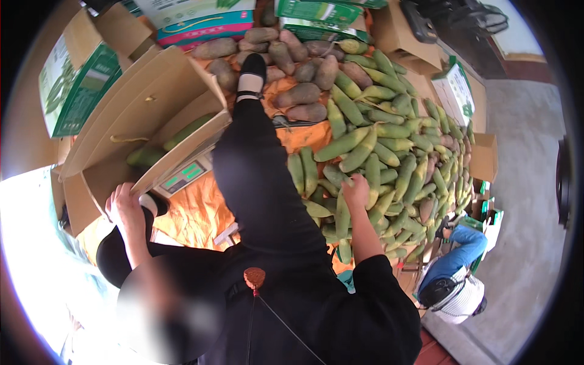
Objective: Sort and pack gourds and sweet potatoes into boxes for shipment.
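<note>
In the head view the person sits on an orange ground sheet with one leg stretched out towards the far edge, where brown sweet potatoes lie in a loose row. The left hand grips the near flap of an open cardboard box, fingers curled over the cardboard edge, steadying the box where it sits tilted on a weighing scale with a green display; a few green corn ears already lie inside it. The right hand reaches into the near edge of the big corn pile at the sheet's right side and rests on an ear in its husk; the fingers curl down over it, but whether they have closed round it I cannot tell. To do this well, I judge the hand should take one ear by its middle and lift it straight up so neighbours do not roll off, while the other hand keeps the box level on the scale. Printed cartons stand at the far left corner, and another person in blue sleeves crouches beyond the pile.
</note>
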Motion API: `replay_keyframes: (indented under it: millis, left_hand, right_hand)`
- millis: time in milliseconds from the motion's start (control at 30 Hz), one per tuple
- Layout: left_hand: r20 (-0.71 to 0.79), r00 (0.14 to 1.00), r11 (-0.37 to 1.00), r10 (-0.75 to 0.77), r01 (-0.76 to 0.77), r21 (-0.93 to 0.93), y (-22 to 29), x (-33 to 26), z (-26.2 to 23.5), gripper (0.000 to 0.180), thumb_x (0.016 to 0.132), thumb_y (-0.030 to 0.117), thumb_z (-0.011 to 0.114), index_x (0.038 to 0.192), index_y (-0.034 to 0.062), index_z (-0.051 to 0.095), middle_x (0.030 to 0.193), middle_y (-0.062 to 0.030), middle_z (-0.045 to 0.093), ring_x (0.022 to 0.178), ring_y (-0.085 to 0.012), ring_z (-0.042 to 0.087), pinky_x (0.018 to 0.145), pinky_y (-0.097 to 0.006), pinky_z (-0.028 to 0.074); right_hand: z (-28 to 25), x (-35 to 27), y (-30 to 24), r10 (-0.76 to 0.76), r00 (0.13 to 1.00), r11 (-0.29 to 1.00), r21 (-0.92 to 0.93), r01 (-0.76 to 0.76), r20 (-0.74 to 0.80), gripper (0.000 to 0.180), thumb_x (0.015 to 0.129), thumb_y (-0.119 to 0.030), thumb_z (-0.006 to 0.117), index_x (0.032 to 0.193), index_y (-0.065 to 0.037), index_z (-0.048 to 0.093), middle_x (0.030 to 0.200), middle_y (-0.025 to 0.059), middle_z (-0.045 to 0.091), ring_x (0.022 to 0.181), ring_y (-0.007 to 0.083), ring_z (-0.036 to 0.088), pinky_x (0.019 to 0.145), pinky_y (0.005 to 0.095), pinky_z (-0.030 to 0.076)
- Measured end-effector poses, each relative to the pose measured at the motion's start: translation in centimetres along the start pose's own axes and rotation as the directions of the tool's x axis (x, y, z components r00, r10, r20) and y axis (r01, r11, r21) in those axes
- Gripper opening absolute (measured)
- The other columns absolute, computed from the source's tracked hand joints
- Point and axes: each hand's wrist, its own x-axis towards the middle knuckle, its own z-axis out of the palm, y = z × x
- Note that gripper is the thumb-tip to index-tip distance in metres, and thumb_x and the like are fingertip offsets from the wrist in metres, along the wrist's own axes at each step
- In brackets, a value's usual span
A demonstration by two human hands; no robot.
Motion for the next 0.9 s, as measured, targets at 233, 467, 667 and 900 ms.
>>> replay_keyframes:
  millis: [233,467,667,900]
  left_hand:
    - [-0.04,0.999,0.999,0.013,-0.014,-0.029,0.8,0.5,0.2,0.013,0.075,0.005,0.062,0.087,0.0084,0.064,0.085,-0.0078,0.064,0.09,-0.0288,0.059,0.088,-0.04,0.039]
    - [-0.069,0.998,0.996,-0.001,-0.005,-0.09,0.5,0.3,0.2,0.007,0.079,0.007,0.061,0.083,0.0111,0.065,0.082,-0.005,0.062,0.088,-0.0258,0.06,0.092,-0.041,0.037]
    - [-0.093,0.996,0.996,-0.002,-0.007,-0.094,-0.2,0.0,0.3,0.009,0.077,0.004,0.061,0.081,0.011,0.065,0.079,-0.0043,0.06,0.087,-0.0244,0.06,0.093,-0.042,0.038]
    - [-0.098,0.995,0.993,0.017,-0.028,-0.115,-1.1,-0.3,0.1,0.008,0.077,0.004,0.061,0.08,0.0108,0.064,0.078,-0.0044,0.06,0.086,-0.0246,0.059,0.094,-0.043,0.038]
  right_hand:
    - [0.8,-4.3,3.9,0.438,0.845,0.897,-0.218,-0.385,0.307,0.074,0.059,-0.039,0.086,0.118,-0.01,0.052,0.123,0.0116,0.058,0.115,0.0339,0.056,0.093,0.0499,0.047]
    - [3.1,-3.4,8.1,0.336,0.857,0.919,0.064,-0.389,0.39,0.071,0.061,-0.015,0.088,0.119,-0.001,0.049,0.116,0.0136,0.058,0.106,0.0291,0.057,0.09,0.0409,0.046]
    - [-1.6,-0.3,1.6,0.015,0.927,0.891,0.415,-0.182,0.374,0.071,0.064,-0.016,0.084,0.124,0.0,0.049,0.113,0.0142,0.059,0.104,0.0271,0.058,0.09,0.0379,0.046]
    - [-15.7,5.0,-17.5,-0.431,0.898,0.633,0.74,0.23,0.09,0.068,0.071,-0.001,0.075,0.131,0.001,0.044,0.118,0.011,0.057,0.108,0.0224,0.056,0.096,0.0345,0.043]
